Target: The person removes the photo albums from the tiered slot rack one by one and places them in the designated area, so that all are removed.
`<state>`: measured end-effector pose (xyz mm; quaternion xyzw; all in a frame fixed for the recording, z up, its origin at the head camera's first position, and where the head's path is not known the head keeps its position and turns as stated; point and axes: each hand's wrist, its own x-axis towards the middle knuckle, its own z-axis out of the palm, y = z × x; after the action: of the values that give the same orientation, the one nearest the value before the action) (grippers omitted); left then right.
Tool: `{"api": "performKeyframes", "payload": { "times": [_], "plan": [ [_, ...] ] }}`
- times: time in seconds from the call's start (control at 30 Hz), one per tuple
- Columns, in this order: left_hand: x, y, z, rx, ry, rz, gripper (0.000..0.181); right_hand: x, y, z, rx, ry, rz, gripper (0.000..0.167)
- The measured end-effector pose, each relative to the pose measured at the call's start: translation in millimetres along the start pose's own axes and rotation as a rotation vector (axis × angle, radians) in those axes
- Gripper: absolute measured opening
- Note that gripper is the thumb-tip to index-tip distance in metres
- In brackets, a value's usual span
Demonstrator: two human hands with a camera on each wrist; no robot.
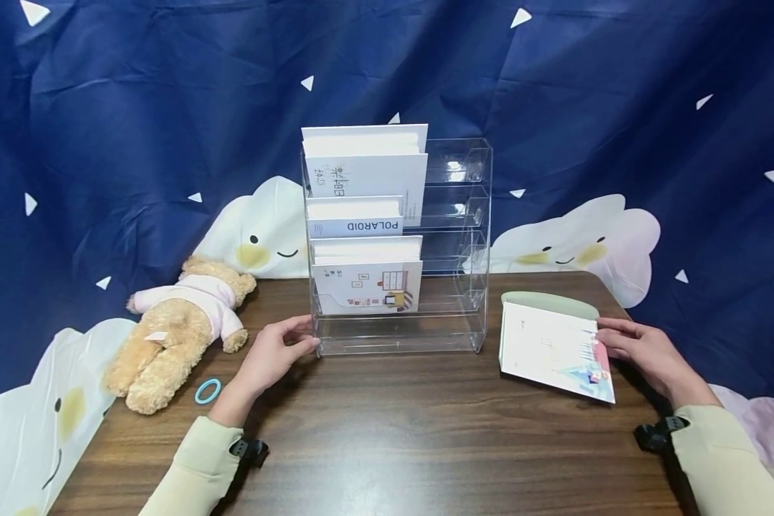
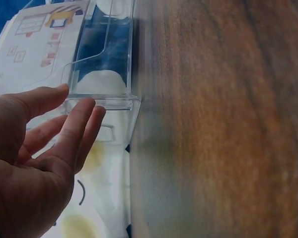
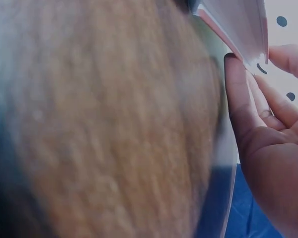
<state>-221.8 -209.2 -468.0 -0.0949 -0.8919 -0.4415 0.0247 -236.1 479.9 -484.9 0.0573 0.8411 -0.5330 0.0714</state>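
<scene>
Book [image 1: 548,351] is at the right end of the table [image 1: 393,430], past the rack [image 1: 396,345]. Far on the left, a bear [image 1: 183,312] lies with its face out of sight, maybe put there to be out of the way. A blue ring [image 1: 208,391] lies flat near it. Next comes the left hand [image 1: 277,355], by the low left side of the rack. Its fingers are loose and almost straight, and seem to touch the side, perhaps to help the rack not slip. The rack is see-through and goes up like steps, so the fronts can show on a top book [image 1: 368,175], a middle book [image 1: 355,228] and a low book [image 1: 368,287]. On the right, the right hand [image 1: 648,355] pinches the held book by its right edge, thumb on one side and fingers on the other. That likely makes it easy to lift. It hides part of a green thing [image 1: 548,304], maybe a comb; whether they touch, one cannot tell.
</scene>
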Motion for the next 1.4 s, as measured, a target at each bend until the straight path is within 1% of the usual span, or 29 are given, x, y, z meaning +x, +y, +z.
{"api": "performKeyframes", "payload": {
  "times": [0.13,0.27,0.47,0.67,0.9,1.2,1.4],
  "plan": [
    [0.3,-0.5,-0.2,-0.006,0.002,0.000,0.052,0.4,-0.5,-1.5,-0.031,-0.005,0.001,0.080],
    [1.0,-1.4,0.9,-0.003,-0.005,0.005,0.051,-0.3,-3.1,-3.1,-0.069,-0.019,0.021,0.081],
    [1.3,-1.0,0.6,-0.005,-0.001,0.005,0.052,0.0,-12.0,-4.9,-0.086,-0.059,0.040,0.077],
    [1.0,-1.0,0.5,-0.008,0.000,0.004,0.052,2.1,-17.9,-6.5,-0.103,-0.079,0.063,0.074],
    [0.7,-0.7,0.7,-0.008,0.002,0.002,0.052,6.6,-19.8,-9.1,-0.154,-0.093,0.039,0.068],
    [-0.8,-1.6,1.5,-0.013,0.000,0.002,0.052,11.8,-29.9,-15.5,-0.175,-0.167,0.103,0.072],
    [-0.1,-1.4,2.0,-0.002,0.002,0.007,0.052,12.0,-31.1,-15.9,-0.154,-0.186,0.112,0.072]
  ]
}}
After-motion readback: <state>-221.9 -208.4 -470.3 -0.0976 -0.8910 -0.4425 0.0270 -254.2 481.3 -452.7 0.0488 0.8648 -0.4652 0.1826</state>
